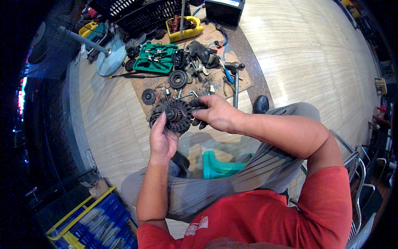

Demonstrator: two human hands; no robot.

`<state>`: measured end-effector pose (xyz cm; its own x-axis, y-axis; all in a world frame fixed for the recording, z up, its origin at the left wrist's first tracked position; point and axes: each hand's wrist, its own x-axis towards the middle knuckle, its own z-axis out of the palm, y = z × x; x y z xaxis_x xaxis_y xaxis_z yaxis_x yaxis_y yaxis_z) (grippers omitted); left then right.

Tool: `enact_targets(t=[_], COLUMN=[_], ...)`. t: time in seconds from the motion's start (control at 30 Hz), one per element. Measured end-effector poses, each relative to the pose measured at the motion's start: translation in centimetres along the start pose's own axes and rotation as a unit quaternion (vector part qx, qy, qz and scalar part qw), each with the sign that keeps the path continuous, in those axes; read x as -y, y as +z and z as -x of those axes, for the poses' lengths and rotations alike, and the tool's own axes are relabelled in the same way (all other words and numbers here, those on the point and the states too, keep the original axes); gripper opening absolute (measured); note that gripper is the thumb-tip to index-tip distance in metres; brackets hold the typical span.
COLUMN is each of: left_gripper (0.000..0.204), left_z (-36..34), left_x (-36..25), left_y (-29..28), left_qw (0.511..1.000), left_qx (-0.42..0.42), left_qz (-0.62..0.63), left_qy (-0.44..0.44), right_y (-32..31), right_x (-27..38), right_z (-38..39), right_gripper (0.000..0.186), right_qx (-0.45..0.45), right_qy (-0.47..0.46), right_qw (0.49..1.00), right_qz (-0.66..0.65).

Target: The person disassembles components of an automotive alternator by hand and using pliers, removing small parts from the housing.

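My left hand (163, 139) holds a dark, greasy toothed metal rotor (180, 118) from below, its thumb lying up along the left part, beside the central shaft. My right hand (209, 112), fingertips blackened, is closed at the rotor's right edge with thumb and fingers against it. Just beyond lie a small black disc (148, 96), a larger black pulley (178, 79) and an L-shaped wrench (185, 95) on a soiled cardboard sheet (145, 86).
Around these are a green tool case (156, 58), hammer (235, 85), pliers (228, 89), gloves (201, 52), yellow container (183, 29), black crate (128, 16), battery (224, 10), fan stand (110, 58), green boot (219, 168), metal chair (356, 174) and blue organiser (99, 220).
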<state>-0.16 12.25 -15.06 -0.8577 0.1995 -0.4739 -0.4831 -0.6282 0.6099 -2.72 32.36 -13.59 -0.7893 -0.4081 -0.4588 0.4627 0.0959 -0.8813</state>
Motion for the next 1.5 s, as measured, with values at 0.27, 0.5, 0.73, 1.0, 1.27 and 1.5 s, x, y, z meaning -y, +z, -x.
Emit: enact_targets(t=[0.27, 0.5, 0.73, 1.0, 1.27, 1.5], left_gripper=[0.037, 0.039, 0.037, 0.037, 0.050, 0.048], left_z=[0.0, 0.2, 0.3, 0.4, 0.6, 1.1], left_x=[0.2, 0.0, 0.1, 0.3, 0.5, 0.4], left_y=[0.1, 0.4, 0.5, 0.3, 0.1, 0.9], left_qw=[1.000, 1.000, 1.000, 1.000, 1.000, 0.999], left_qx=[-0.009, -0.014, -0.016, 0.000, 0.021, 0.028], left_qz=[-0.015, -0.020, -0.016, -0.017, 0.005, 0.026], left_qy=[0.009, 0.006, 0.003, 0.011, 0.016, 0.037], right_y=[-0.1, -0.1, -0.1, -0.3, 0.0, 0.0], right_x=[0.1, -0.1, -0.9, -0.1, 0.4, 0.1], right_z=[0.0, -0.1, -0.4, 0.0, 0.1, 0.1], right_gripper=[0.022, 0.024, 0.026, 0.032, 0.038, 0.043], right_qx=[0.015, 0.015, -0.019, -0.037, -0.048, -0.033], right_qy=[0.003, -0.018, -0.049, -0.017, -0.024, -0.040], right_qw=[1.000, 0.999, 0.997, 0.996, 0.996, 0.996], right_qz=[0.011, 0.030, 0.050, 0.073, 0.067, 0.077])
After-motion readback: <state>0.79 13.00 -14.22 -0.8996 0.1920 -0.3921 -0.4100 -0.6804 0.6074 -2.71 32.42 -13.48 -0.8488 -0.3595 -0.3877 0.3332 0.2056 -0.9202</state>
